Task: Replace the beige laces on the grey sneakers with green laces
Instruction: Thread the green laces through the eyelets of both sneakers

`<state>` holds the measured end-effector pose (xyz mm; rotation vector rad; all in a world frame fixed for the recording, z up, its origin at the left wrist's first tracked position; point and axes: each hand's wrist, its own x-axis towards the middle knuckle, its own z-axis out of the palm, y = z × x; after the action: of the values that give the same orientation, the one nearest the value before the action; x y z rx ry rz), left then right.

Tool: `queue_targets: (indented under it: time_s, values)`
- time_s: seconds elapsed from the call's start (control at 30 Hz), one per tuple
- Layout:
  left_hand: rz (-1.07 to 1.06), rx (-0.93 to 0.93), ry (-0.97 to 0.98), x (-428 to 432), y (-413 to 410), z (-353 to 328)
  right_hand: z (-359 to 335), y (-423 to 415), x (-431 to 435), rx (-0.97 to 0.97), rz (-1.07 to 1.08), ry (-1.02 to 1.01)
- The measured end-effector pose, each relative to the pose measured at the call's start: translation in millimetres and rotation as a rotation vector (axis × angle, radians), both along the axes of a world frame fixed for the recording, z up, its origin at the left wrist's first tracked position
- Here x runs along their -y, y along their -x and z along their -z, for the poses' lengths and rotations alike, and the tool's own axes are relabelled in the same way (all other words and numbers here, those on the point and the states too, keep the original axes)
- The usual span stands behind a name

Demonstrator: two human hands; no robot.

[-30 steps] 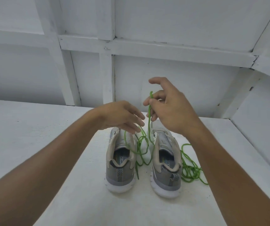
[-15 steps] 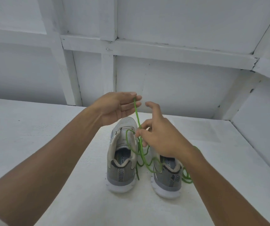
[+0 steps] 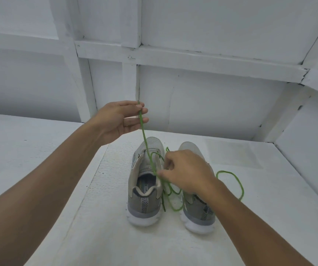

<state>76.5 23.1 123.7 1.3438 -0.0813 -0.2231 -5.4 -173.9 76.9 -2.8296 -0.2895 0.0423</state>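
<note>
lacing left sneaker (image 3: 144, 181); left hand (image 3: 119, 120) pinches green lace (image 3: 144, 139) end raised; right hand (image 3: 185, 169) pinches it at eyelets; next likely thread

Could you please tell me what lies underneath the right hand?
The right hand pinches the green lace above the right sneaker. That sneaker's toe and heel show; its tongue and eyelets are covered by the hand and wrist.

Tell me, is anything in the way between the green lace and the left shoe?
Nothing visible. The left hand holds the lace up over the left shoe; the right hand pinches it at that shoe's opening.
</note>
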Motion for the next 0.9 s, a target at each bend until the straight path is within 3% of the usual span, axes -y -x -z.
queue_targets:
  time_s: [0.13, 0.37, 0.47, 0.6, 0.77, 0.9]
  values:
    - [-0.023, 0.029, 0.002, -5, -1, -4, 9, -1, -7, 0.002, 0.000, 0.110]
    - [-0.014, 0.018, 0.001, -4, 0, -3, 13, 1, -9, -0.017, -0.060, 0.088]
    - [-0.028, 0.034, -0.023, -3, 0, -4, 7, -3, -2, 0.059, 0.036, 0.098]
    - [-0.027, 0.103, -0.085, -2, 2, -8, 5, -22, 11, 0.211, 0.153, 0.258]
    - [0.013, 0.184, -0.226, 10, 4, -11, 21, -20, -6, 0.137, 0.053, 0.522]
    - [0.053, 0.207, -0.357, 18, 9, -6, 20, -17, -7, 0.053, -0.008, 0.572]
